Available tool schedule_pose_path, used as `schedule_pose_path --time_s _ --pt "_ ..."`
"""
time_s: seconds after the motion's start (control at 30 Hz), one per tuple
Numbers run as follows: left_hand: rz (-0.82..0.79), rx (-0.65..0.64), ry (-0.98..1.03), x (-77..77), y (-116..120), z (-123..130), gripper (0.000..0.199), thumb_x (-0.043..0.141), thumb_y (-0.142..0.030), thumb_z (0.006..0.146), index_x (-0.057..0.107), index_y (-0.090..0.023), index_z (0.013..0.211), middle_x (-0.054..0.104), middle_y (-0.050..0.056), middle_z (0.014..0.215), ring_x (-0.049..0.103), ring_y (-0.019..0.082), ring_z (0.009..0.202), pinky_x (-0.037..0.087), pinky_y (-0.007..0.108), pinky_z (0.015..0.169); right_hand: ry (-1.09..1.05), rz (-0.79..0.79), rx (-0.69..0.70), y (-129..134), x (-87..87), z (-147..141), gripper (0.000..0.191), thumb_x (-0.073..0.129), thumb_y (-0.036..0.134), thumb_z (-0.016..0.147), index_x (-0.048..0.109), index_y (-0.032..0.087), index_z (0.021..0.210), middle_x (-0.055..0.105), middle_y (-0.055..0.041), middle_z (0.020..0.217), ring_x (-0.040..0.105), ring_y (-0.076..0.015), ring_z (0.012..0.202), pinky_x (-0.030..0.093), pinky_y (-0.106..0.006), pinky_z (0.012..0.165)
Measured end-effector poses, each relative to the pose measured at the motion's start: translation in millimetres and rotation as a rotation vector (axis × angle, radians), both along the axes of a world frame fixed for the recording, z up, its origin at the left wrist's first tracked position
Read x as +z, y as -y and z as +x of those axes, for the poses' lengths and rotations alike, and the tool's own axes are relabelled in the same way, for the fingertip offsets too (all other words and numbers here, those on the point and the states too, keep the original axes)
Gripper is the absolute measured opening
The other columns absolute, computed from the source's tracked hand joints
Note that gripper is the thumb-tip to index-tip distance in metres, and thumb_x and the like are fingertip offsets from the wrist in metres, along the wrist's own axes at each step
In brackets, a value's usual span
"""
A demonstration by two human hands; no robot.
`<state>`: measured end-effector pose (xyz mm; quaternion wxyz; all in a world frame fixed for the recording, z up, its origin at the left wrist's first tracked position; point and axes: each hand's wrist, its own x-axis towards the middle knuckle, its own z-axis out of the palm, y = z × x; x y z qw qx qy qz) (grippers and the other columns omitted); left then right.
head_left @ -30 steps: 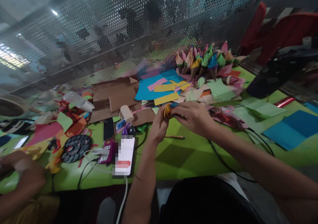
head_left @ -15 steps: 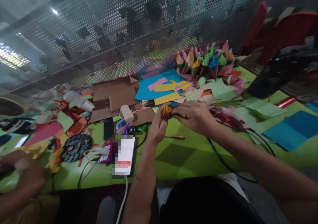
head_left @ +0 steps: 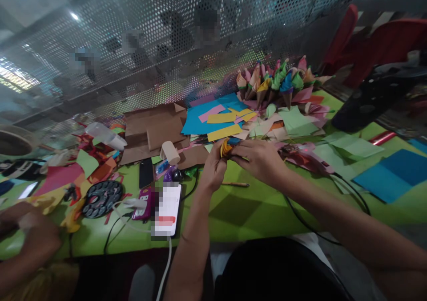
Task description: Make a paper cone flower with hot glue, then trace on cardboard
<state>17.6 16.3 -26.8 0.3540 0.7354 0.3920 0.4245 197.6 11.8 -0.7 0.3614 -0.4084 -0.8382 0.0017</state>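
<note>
My left hand [head_left: 214,167] is closed round a small yellow paper swirl [head_left: 226,147] with blue at its far side. It resembles the top of a paper ice-cream cone. My right hand [head_left: 262,158] meets it from the right, its fingers pinched on the blue part, which they mostly cover. Below both hands a thin wooden stick [head_left: 235,185] lies on the green table [head_left: 247,225]. To the right of my right hand rests a pink glue gun [head_left: 308,155] with a black cord.
Finished paper cones [head_left: 287,85] stand at the back. Blue paper [head_left: 196,116], brown paper [head_left: 165,129] and green sheets [head_left: 298,120] lie before a perforated metal screen [head_left: 147,47]. A phone [head_left: 168,207] lies to the left. Another person's hand [head_left: 31,229] is at far left; a dark cylinder [head_left: 370,96] is right.
My right hand has shifted and turned slightly at the paper swirl, its fingers a little lower. Both hands keep their hold; the table things have not moved.
</note>
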Motion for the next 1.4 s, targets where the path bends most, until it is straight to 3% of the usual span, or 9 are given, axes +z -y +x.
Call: schedule_pose_path --time_s 0.43,0.9,1.13,1.4 --pt "-0.016 0.002 0.001 -2.7 -0.6 -1.2 0.052 0.042 -0.019 0.09 0.046 -0.025 0.141 0.053 0.009 0.143 0.051 0.026 0.13 0.038 0.046 0.114 -0.044 -0.023 0.031 -2.5 0.4 4.2 0.009 0.067 0.021 0.088 0.072 0.019 0.081 0.072 -0.0061 0.079 0.065 -0.0193 0.074 0.04 -0.027 0.066" --pt "0.034 0.029 0.006 -8.6 -4.7 -3.4 0.05 0.043 -0.022 0.09 0.048 -0.027 0.14 0.054 0.008 0.141 0.051 0.027 0.13 0.039 0.048 0.113 -0.208 -0.081 0.045 0.4 16.8 15.7 0.009 0.065 0.016 0.087 0.073 0.02 0.086 0.071 -0.0035 0.082 0.063 -0.0151 0.071 0.042 -0.025 0.064" --pt "0.034 0.03 0.017 -8.4 -4.3 -3.9 0.054 0.043 -0.018 0.088 0.047 -0.027 0.141 0.053 0.007 0.143 0.049 0.027 0.132 0.036 0.047 0.115 -0.163 -0.085 -0.006 1.9 5.3 12.7 0.01 0.066 0.016 0.086 0.073 0.022 0.088 0.075 -0.0032 0.084 0.068 -0.0175 0.076 0.044 -0.025 0.065" --pt "0.088 0.053 -0.016 -7.5 -2.4 -4.0 0.053 0.042 -0.021 0.09 0.045 -0.026 0.142 0.052 0.008 0.144 0.049 0.025 0.133 0.037 0.044 0.115 -0.284 -0.037 -0.02 10.5 -4.2 5.1 0.016 0.06 0.015 0.091 0.074 0.021 0.097 0.077 -0.0059 0.093 0.071 -0.0198 0.082 0.055 -0.029 0.074"
